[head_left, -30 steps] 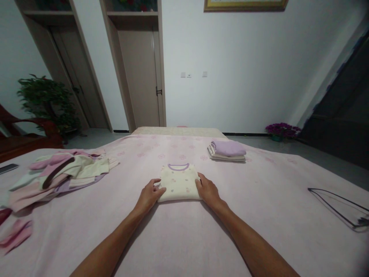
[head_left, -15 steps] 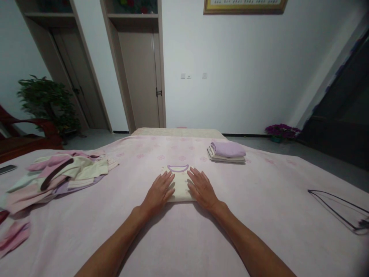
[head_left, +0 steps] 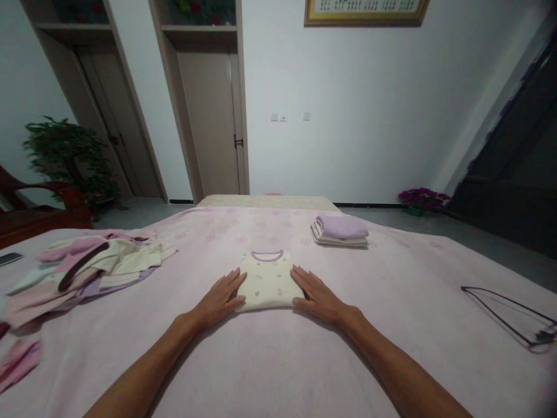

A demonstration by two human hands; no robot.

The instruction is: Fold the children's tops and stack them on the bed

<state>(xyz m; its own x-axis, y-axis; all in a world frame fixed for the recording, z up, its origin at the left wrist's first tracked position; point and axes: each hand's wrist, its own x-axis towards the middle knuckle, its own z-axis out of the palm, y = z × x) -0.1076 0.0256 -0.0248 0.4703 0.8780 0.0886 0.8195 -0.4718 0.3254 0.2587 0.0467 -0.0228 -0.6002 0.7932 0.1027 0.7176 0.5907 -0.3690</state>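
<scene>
A folded cream shirt [head_left: 266,283] with a lilac neckband and small printed motifs lies flat in the middle of the pink bedspread [head_left: 270,360]. At its left side rests my left hand [head_left: 221,299], fingers stretched out and touching the edge. My right hand [head_left: 317,295] lies along the opposite edge, its fingers extended and the thumb near the lower corner. Neither hand grasps the shirt. Beyond it to the right is a stack of folded clothes, a lilac garment [head_left: 343,226] on top of cream ones [head_left: 342,241].
A loose heap of clothes [head_left: 126,258] spreads over the left side, with a phone [head_left: 9,259] beyond it. On the right lies a thin black wire-like object [head_left: 500,310]. A wooden chair [head_left: 65,200] and a leafy plant [head_left: 69,154] stand at the left.
Both hands have slid outward from on top of the shirt to its side edges, uncovering its printed front. The view has tilted up slightly.
</scene>
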